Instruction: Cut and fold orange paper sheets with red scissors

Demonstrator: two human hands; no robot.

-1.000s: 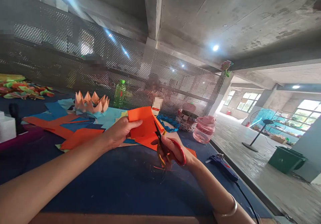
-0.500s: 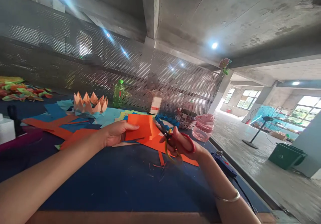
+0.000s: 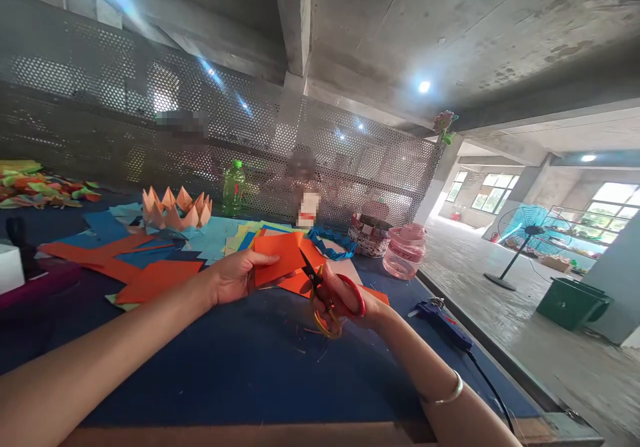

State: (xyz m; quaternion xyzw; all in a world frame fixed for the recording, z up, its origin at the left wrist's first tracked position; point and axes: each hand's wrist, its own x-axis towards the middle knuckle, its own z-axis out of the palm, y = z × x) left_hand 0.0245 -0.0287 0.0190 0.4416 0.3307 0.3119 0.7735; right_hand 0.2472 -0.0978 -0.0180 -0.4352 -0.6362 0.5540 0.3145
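Observation:
My left hand (image 3: 239, 275) is closed on a folded piece of orange paper (image 3: 277, 255), its thumb lying on top, above the blue tabletop (image 3: 220, 360). In my right hand (image 3: 343, 295) is a pair of scissors (image 3: 316, 285) with red and yellow handles, fingers through the loops. The dark blades point up and to the left, at the right edge of the orange paper. Whether they have bitten into it I cannot make out. More orange sheets lie beneath and behind both hands, partly hidden by them.
A peach folded-paper crown (image 3: 177, 208) stands on blue papers at the left. Behind are a green bottle (image 3: 233, 188), a blue paper ring (image 3: 345, 250), a woven basket (image 3: 369, 235) and a pink jug (image 3: 404, 252). A blue glue gun (image 3: 445, 323) lies at the right edge.
My right hand has moved left with the scissors, bringing the blades to the orange paper's right edge. The paper in my left hand is tilted more. The view has shifted slightly.

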